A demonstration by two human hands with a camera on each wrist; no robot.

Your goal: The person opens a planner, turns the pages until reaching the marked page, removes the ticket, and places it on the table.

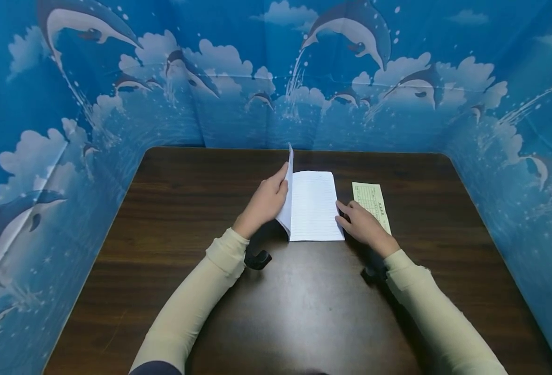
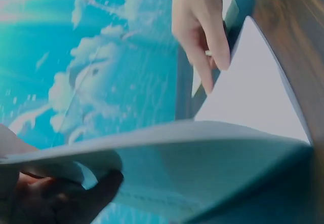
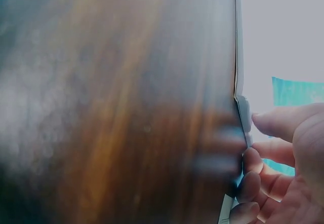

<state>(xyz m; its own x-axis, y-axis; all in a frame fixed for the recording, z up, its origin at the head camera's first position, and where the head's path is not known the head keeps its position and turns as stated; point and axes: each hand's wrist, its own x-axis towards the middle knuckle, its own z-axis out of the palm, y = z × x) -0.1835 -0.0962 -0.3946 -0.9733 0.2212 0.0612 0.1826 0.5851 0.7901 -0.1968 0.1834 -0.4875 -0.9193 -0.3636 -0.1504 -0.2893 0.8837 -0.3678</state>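
Observation:
An open notebook (image 1: 314,208) with lined white pages lies at the middle of the table. My left hand (image 1: 265,199) holds its left-hand leaves (image 1: 285,205) nearly upright, thumb and fingers on either side of the paper in the left wrist view. At the opposite edge, my right hand (image 1: 362,225) has thumb and forefinger spread apart, their tips right at the page edge. The right wrist view shows its other fingers (image 3: 248,186) bent low beside that edge. A pale green printed slip (image 1: 371,200) lies just beyond the right hand, partly covered by it.
The dark wooden table (image 1: 163,234) is bounded at the back and sides by a blue curtain (image 1: 238,120) printed with dolphins and clouds. Black curved pieces (image 1: 258,259) sit at both wrists, low over the table.

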